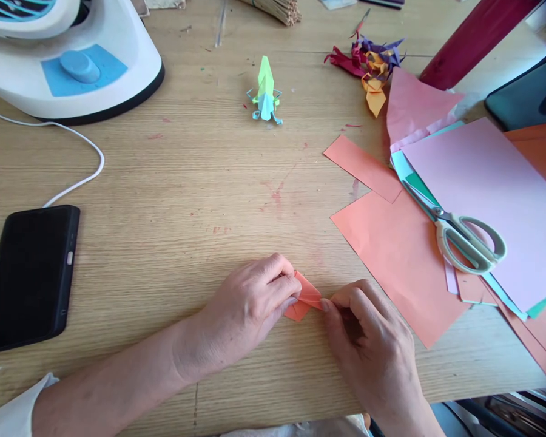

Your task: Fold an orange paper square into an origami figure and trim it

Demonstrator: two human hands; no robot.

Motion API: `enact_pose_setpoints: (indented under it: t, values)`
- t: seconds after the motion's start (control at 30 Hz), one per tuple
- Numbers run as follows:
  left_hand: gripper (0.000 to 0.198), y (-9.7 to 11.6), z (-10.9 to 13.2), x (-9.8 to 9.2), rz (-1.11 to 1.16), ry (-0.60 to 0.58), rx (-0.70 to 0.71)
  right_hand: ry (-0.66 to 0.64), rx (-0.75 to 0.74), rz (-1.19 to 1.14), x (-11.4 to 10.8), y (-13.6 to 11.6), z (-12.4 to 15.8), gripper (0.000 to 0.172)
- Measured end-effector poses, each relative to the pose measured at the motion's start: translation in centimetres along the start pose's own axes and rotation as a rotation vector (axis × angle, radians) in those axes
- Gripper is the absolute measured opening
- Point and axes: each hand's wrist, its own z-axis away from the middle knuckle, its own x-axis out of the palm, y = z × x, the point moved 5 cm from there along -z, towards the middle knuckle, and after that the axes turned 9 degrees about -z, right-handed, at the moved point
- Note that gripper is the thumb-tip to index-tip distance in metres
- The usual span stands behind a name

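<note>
**Right hand (pixel 375 346) and left hand (pixel 250 297) on one folded orange paper (pixel 310 289)**

In the head view, both hands are at the near side of the wooden table (pixel 186 212). The folded orange paper is between them. The fingers of the left hand are close together and hold its left part, covering some of it. The thumb and index finger of the right hand are narrow and pinch its right tip.

To the right lies a large orange sheet (pixel 400 261), and the end of an orange strip (pixel 359 165) overlaps its upper corner. Beside it, scissors (pixel 440 213) rest upon a pile of papers, where a lilac sheet (pixel 491 176) is on top.

Farther away stands a green and blue paper figure (pixel 266 91); to its right is a heap of red, purple and yellow folded pieces (pixel 368 64). At the left are a black phone (pixel 30 279), a white cable (pixel 101 159) reaching its upper edge, and a white fan base (pixel 139 60) with a blue knob (pixel 79 65).
</note>
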Motion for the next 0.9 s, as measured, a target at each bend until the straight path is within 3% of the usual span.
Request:
enact_pose_setpoints:
  t: [0.37, 0.9]
  values:
    - [0.017, 0.34, -0.21, 0.34, -0.079, 0.079, -0.026, 0.051, 0.002, 0.087, -0.02, -0.03, 0.05, 0.021]
    - [0.019, 0.71, -0.61, 0.78, -0.161, 0.088, -0.103, 0.049, 0.018, 0.194, 0.31, 0.1, -0.26, 0.023]
